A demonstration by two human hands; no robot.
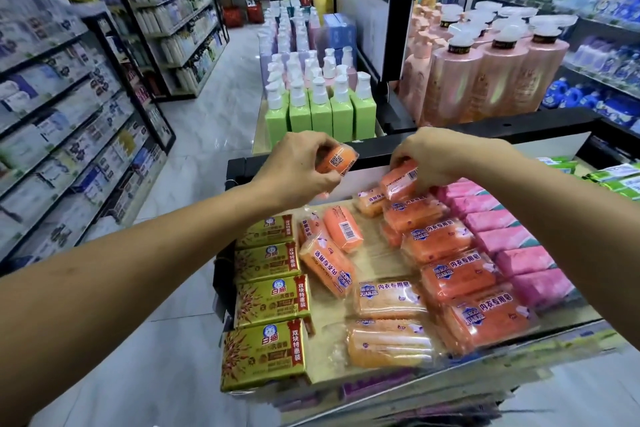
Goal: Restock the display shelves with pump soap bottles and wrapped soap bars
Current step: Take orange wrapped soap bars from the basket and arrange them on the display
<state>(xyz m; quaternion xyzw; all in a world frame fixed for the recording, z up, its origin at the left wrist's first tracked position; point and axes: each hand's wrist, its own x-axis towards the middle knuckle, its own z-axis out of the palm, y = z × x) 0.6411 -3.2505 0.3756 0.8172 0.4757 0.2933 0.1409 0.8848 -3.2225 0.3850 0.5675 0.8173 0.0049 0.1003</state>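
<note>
My left hand (pixel 298 170) holds a wrapped orange soap bar (pixel 337 158) above the back of the display shelf (pixel 374 253). My right hand (pixel 433 159) grips another wrapped orange soap bar (pixel 398 180) at the far end of a neat column of orange bars (pixel 446 246). Loose orange bars (pixel 341 232) lie askew in the shelf's middle. Gold-wrapped bars (pixel 270 295) line the left side and pink bars (pixel 516 246) the right. Green pump soap bottles (pixel 322 107) stand in a row beyond the shelf.
Large pink pump bottles (pixel 485 73) stand at the back right behind a black divider panel (pixel 377 24). Stocked shelving (pixel 69 121) runs along the left of a tiled aisle (pixel 214 107). Green packets (pixel 616 177) lie at the far right.
</note>
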